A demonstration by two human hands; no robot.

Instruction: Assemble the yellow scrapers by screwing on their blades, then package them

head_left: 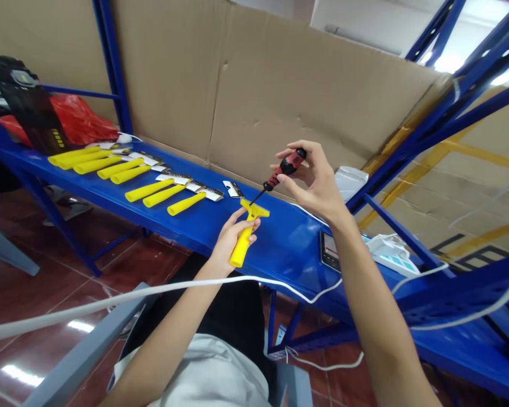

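Note:
My left hand (233, 234) is closed around the yellow handle of a scraper (241, 249), its T-shaped head pointing up and away from me. In my right hand (316, 183) is a red and black screwdriver (286, 168), gripped by its handle between thumb and fingers. The thin shaft slants down to the left, and its tip meets the scraper's head. Just behind that head, a small black and white blade piece (233, 189) lies on the blue shelf (288, 243). Several yellow-handled scrapers (186, 204) with black and white heads lie in a row to the left.
A white cable (161, 292) crosses in front of me below my hands. On the right are a phone-like device (330, 250) and a white and blue package (392, 254). Cardboard (280, 90) stands behind the shelf. A black packet (29, 107) and red plastic bag (78, 118) sit far left.

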